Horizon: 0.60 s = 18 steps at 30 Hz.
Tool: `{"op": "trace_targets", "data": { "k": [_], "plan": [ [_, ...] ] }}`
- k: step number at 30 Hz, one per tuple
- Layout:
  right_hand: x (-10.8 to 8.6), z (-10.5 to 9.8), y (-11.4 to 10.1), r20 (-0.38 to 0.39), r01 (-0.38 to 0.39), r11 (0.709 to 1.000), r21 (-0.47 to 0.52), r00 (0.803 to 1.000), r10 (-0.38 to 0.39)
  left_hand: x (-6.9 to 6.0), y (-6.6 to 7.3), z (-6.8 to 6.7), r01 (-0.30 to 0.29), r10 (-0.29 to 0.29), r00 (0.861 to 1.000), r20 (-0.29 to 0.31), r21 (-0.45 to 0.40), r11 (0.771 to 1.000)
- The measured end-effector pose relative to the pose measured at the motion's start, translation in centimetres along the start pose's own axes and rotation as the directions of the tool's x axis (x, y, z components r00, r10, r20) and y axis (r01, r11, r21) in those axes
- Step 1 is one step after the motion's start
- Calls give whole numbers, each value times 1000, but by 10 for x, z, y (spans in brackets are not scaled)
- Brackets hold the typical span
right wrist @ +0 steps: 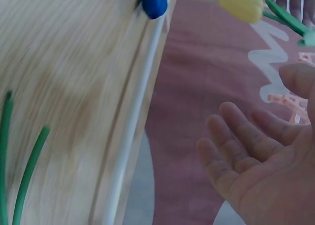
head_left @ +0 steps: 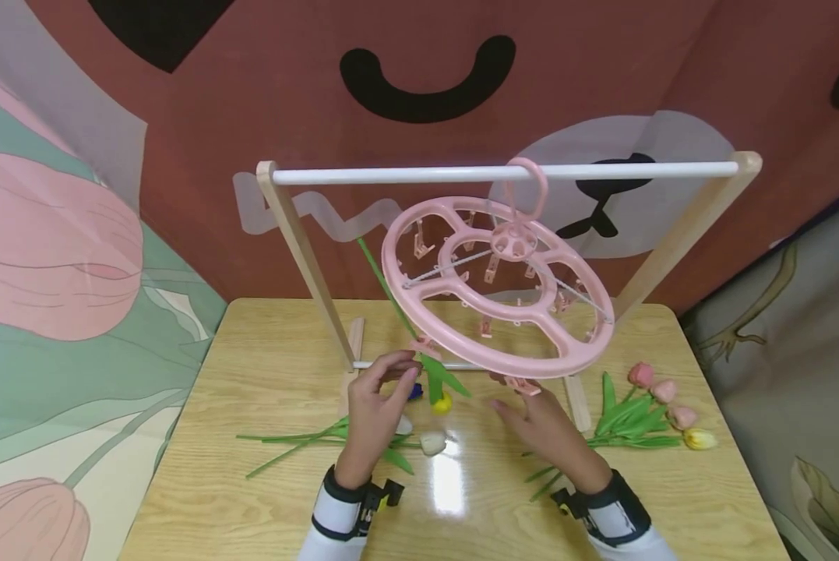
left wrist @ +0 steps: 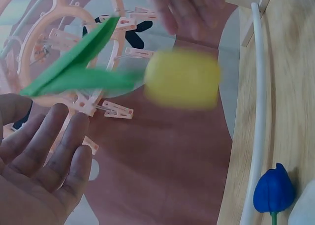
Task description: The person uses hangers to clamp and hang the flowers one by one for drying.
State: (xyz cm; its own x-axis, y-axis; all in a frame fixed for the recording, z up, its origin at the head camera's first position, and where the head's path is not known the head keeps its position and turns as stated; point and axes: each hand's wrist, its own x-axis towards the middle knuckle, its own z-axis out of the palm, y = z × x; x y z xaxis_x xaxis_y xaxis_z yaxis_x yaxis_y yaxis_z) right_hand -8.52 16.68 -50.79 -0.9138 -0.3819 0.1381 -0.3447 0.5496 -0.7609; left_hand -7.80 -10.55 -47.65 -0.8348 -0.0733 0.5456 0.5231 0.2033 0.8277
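Above the table (head_left: 202,499), left hand (head_left: 375,409) and right hand (head_left: 554,432) are relaxed, released. Yellow tulip (head_left: 442,403) could fall — left clip (head_left: 426,347) slipping.

No readable text or labels, no legible brands, no numbers or signs

A brown-red backdrop (head_left: 286,86) printed with a curved black smile (head_left: 426,107) and a grey squiggle (head_left: 314,204) hangs behind a wood-grain table (head_left: 251,374), where a bright reflection (head_left: 449,479) gleams. Pale fabric with large pink tulip prints (head_left: 47,249) covers the left side; grey cloth (head_left: 798,374) with a printed branch (head_left: 777,292) drapes the right. A wooden stand (head_left: 307,265) with a white top rod (head_left: 391,177) rises from the tabletop. Pink tulips (head_left: 641,375) and a yellow one (head_left: 699,439) lie at right, a white tulip (head_left: 433,443) near the middle, and a blue tulip (left wrist: 273,189) near the stand's lower rod (left wrist: 257,87).
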Motion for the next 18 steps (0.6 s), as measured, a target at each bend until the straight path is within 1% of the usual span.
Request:
{"op": "trace_targets", "data": {
  "k": [4, 7, 9, 11, 14, 15, 18],
  "plan": [
    [-4, -5, 7, -18, -3, 999, -35, 1000, 2, 0, -4, -6, -4, 4, 1000, 5, 4, 1000],
    [-7, -8, 13, -34, -10, 998, -64, 999, 8, -4, -7, -12, 18, -18, 1000, 4, 40, 999],
    [-9, -9, 16, -34, -15, 997, -70, 999, 12, -8, -11, -19, 57, -57, 998, 5, 66, 996],
    [-10, -10, 19, -39, -25, 996, -86, 999, 21, -15, -16, -27, 98, -99, 995, 6, 111, 989],
    [-13, -13, 23, -51, -33, 992, -121, 998, 27, -28, -24, -42, 160, -166, 986, 13, 197, 967],
    [-13, -14, 24, -59, -34, 990, -139, 998, 26, -32, -27, -47, 177, -186, 982, 15, 238, 955],
    [-15, -17, 30, -87, -28, 982, -187, 996, 12, -42, -34, -64, 227, -253, 967, 30, 353, 908]
  ]
}}
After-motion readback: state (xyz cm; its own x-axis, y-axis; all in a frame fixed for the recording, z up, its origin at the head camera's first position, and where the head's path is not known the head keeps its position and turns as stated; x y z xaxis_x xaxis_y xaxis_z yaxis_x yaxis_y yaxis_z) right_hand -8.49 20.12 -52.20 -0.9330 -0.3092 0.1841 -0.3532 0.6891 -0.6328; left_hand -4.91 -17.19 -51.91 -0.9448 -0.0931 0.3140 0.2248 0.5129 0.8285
